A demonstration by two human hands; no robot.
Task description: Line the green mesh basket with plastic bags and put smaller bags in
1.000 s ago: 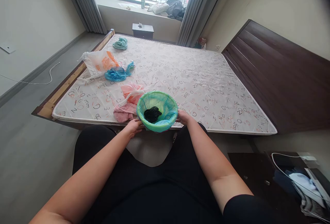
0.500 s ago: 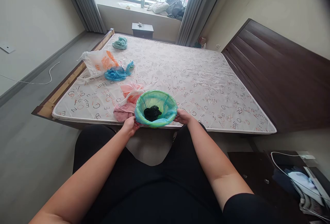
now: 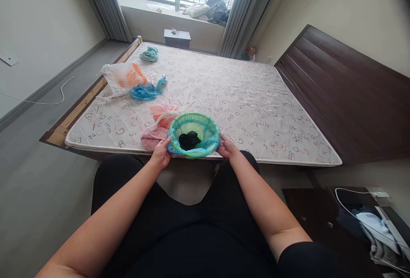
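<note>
A green trash can (image 3: 205, 123) lined with a thin blue plastic bag (image 3: 209, 146) sits at the near edge of the mattress, its mouth facing up. Inside it lies a crumpled black plastic bag (image 3: 189, 140). My left hand (image 3: 161, 153) grips the can's left side, where the liner folds over the rim. On the opposite side my right hand (image 3: 227, 146) holds it the same way, some fingers hidden behind it. Close to my left hand are a pink cloth (image 3: 153, 139) and a pink-and-white plastic bag (image 3: 165, 113), both touching or nearly touching the can.
The bare mattress (image 3: 256, 111) stretches ahead, with a dark headboard (image 3: 346, 94) on the right. Farther left lie a blue plastic bag (image 3: 143, 92), a white-and-orange bag (image 3: 123, 77) and a teal cloth (image 3: 149, 54). A dark nightstand (image 3: 307, 222) stands at lower right.
My left hand has shifted slightly up along the can's side, its thumb now nearer the rim. My right hand has adjusted its hold a little. The can stays about where it was.
</note>
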